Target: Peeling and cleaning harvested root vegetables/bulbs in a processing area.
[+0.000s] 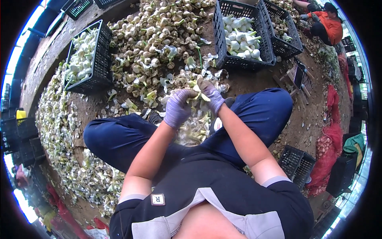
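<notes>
Seated person, knees apart, both gloved hands raised between them. Left hand (178, 108) is curled, its grip closed about a garlic bulb (195, 95); right hand (213, 96) meets it from the right, fingers pinched on the same bulb's pale husk. The bulb sits between the two grips, touching both; its long axis cannot be told. Beneath lie peeled husks (191, 131); beyond, the unpeeled garlic heap (159, 36). Farther right stands a black crate (242, 61) of cleaned bulbs, nearer the right hand; another crate (85, 59) stands far left.

garlic bulb (197, 95) mostly hidden btwn gloved hands, co-worker (326, 24) cut off
</notes>
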Demonstrator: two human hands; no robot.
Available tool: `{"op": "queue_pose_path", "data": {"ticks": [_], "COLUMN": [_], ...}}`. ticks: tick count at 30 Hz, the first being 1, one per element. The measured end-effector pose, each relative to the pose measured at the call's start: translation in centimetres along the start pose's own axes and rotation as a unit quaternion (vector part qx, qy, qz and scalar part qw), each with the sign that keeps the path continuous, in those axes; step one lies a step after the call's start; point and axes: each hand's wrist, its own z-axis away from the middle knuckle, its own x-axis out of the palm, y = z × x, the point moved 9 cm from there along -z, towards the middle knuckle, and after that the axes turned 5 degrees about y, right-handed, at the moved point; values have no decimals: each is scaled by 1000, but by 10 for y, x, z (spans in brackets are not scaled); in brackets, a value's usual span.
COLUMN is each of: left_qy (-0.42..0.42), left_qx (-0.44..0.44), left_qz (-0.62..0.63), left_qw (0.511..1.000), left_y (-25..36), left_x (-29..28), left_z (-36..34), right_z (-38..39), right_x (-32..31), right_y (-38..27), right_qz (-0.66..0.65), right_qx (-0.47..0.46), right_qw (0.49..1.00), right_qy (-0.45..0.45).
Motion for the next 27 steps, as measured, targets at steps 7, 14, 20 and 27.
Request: {"op": "queue_pose_path", "data": {"ticks": [7,14,20,27], "left_qy": [6,172,-233,-83], "left_qx": [-389,-438,-244,-163], "left_qz": [497,120,-312,51], "left_qw": [775,874,888,982], "left_y": [-75,-153,-96,-35], "left_x": [4,-50,-15,14], "left_z": [18,27,19,12], "right_z": [24,66,21,10], "right_x": [43,58,11,-18], "right_y": [-14,-20,21,-11], "right_qz": [-324,-137,82,171], "right_qx": [294,224,292,110], "right_qw": [885,897,948,975], "right_qy": [-161,-355,-94,91]}}
